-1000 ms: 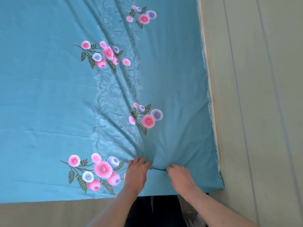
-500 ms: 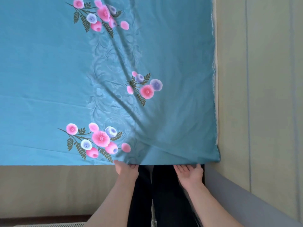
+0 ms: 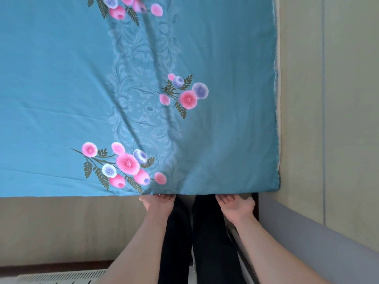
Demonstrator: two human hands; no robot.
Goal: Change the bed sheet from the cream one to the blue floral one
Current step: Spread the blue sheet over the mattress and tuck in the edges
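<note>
The blue floral sheet (image 3: 61, 89) lies spread flat over the bed and fills most of the view. Its near hem runs straight across just above my hands. My left hand (image 3: 158, 203) and my right hand (image 3: 235, 203) are palm-up at that hem near its right corner. Their fingers curl up around the edge, and the fingertips are hidden under the cloth. A thin cream strip (image 3: 278, 64) shows along the sheet's right side.
A beige bed side (image 3: 61, 226) drops below the hem. A beige wall (image 3: 338, 99) with a grey skirting (image 3: 307, 232) stands close on the right. My dark trouser legs (image 3: 205, 242) are between my arms. A white radiator (image 3: 61, 276) is at the bottom left.
My hands were pinching the sheet on top a second ago. They have drawn back to the near hem and turned palm-up under it. The folds that ran toward them have flattened.
</note>
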